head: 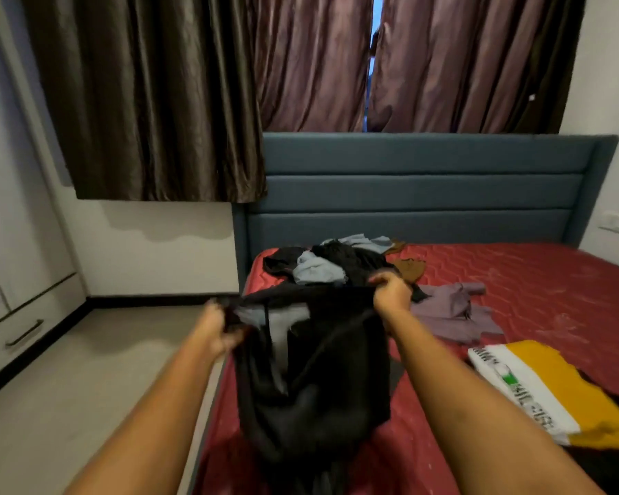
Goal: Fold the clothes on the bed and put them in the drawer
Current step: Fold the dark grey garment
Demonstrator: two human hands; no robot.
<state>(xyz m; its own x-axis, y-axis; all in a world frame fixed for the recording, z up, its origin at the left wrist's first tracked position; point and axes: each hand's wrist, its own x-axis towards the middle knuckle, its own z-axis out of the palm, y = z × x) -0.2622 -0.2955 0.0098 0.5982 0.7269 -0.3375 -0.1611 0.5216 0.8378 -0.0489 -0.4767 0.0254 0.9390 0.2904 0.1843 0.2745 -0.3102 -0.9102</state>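
Both left grip (217, 332) and right grip (392, 292) pinch the black garment (311, 387) (hanging) over the bed (515, 280).

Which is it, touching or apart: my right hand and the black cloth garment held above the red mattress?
Touching. The head view shows the right hand gripping the black cloth garment by its top edge.

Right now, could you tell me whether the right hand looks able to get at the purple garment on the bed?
Probably yes, once freed: the right hand grips the black garment with the left hand, but the purple garment lies uncovered just beside it, with nothing between.
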